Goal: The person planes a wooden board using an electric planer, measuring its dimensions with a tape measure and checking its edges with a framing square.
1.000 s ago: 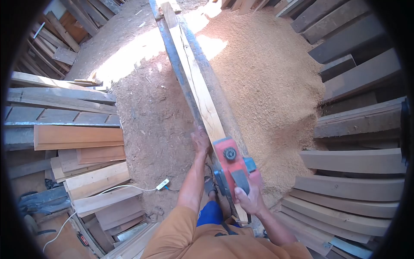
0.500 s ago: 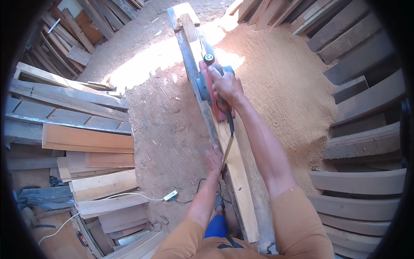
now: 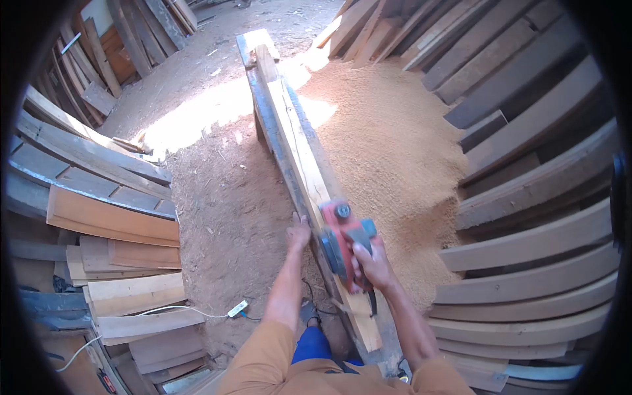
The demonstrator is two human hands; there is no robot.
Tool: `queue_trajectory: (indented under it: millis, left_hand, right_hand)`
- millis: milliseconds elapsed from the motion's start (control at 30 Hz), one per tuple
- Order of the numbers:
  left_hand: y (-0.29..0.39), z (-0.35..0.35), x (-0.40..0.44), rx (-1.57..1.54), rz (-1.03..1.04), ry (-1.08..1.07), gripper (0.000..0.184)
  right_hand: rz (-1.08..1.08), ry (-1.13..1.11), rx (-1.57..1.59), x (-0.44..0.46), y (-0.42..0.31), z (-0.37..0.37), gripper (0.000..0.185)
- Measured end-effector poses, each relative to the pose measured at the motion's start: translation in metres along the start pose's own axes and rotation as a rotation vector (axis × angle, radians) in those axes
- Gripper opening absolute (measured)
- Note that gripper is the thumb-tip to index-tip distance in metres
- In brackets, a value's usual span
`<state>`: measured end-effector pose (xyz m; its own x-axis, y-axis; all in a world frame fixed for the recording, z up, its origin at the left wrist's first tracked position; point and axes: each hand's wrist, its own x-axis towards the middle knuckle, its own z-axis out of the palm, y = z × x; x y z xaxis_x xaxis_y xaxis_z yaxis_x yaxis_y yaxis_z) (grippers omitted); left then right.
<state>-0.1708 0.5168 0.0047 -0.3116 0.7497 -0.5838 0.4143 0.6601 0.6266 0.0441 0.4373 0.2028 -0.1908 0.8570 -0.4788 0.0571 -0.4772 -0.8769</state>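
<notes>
1. Big spread first: sawdust point(image 3: 395, 138) heaped along the bench's right edge, rough and tan.
2. Planks point(image 3: 533, 257) stacked out past the sawdust, and more boards point(image 3: 118, 220) piled well off the bench's left edge.
3. Here's the bench point(image 3: 268, 112), long and narrow, its near end close to the person, a pale block point(image 3: 257, 41) at its far end.
4. On it lies the beam point(image 3: 299, 148), lengthwise, far end just beside that block, near end close to the bench's near end, a dark crack along its face.
5. And the planer point(image 3: 339, 236), red and dark, sits on the beam toward the near end!
6. Right hand point(image 3: 373, 264): wrapped round the planer's handle, fingers curled.
7. Left hand point(image 3: 299, 233): fingers up at the bench's left edge, beside the beam; gripping or merely resting, I can't tell.
8. Smallest, a white power strip point(image 3: 237, 308), on the ground left of the bench.
</notes>
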Motion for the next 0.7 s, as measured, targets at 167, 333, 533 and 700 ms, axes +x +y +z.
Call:
queue_trajectory:
  millis: [167,333,533,700]
  left_hand:
    - [-0.065,0.02,-0.045,-0.095,0.166,-0.028,0.075]
    - [-0.072,0.061,-0.171,-0.112,0.213,-0.136,0.08]
    - [-0.121,0.126,-0.269,-0.424,0.258,-0.192,0.081]
    - [-0.146,0.134,-0.328,-0.314,0.235,-0.308,0.07]
  right_hand:
    - [0.071,0.2,0.154,-0.17,0.073,-0.056,0.028]
    - [0.139,0.323,0.021,-0.292,0.133,-0.118,0.037]
    - [0.097,0.443,-0.339,-0.408,0.185,-0.166,0.039]
    - [0.359,0.518,-0.164,-0.495,0.227,-0.181,0.034]
